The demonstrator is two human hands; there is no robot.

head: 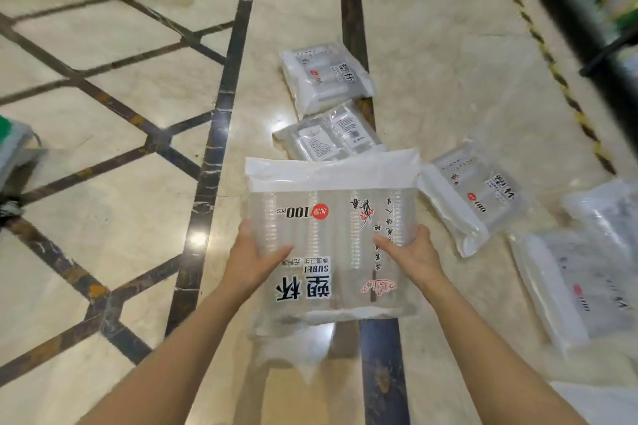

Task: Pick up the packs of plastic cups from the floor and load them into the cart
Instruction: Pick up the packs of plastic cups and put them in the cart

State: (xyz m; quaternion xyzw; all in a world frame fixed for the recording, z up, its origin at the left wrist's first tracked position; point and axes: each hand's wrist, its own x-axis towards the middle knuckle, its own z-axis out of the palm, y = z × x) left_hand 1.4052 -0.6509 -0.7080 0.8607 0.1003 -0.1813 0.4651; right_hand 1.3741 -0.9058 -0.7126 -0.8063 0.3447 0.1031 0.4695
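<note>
At far left of the frame, a grey-and-green bag [13, 148] is seen at the edge, partly cut off; what it holds cannot be told. Pale marble floor [103, 107] with dark inlaid strips fills the left half.

At centre, one pack of cups [331, 235] is held up off the floor between both hands, its print upside down to the camera. Left hand [255, 260] is clamped on the pack's left edge, thumb laid over the front face, fingers hidden behind. Right hand [412, 257] grips the right edge the same way, thumb on top, fingers out of sight underneath.

Above the held pack, two more packs lie on the floor: a far pack [324, 76] and a label-up pack [328, 138], touching or nearly so. To the right, a slanted pack [473, 197] lies just beside the held one, and at lower right a heap of packs [587, 272] is blurred, count uncertain.

At upper right, a dark frame [569, 10] is noted, possibly the cart; too blurred to confirm.

Progress, judged: lifting of one pack is done, loading not yet; at least four packs are left on the floor.
</note>
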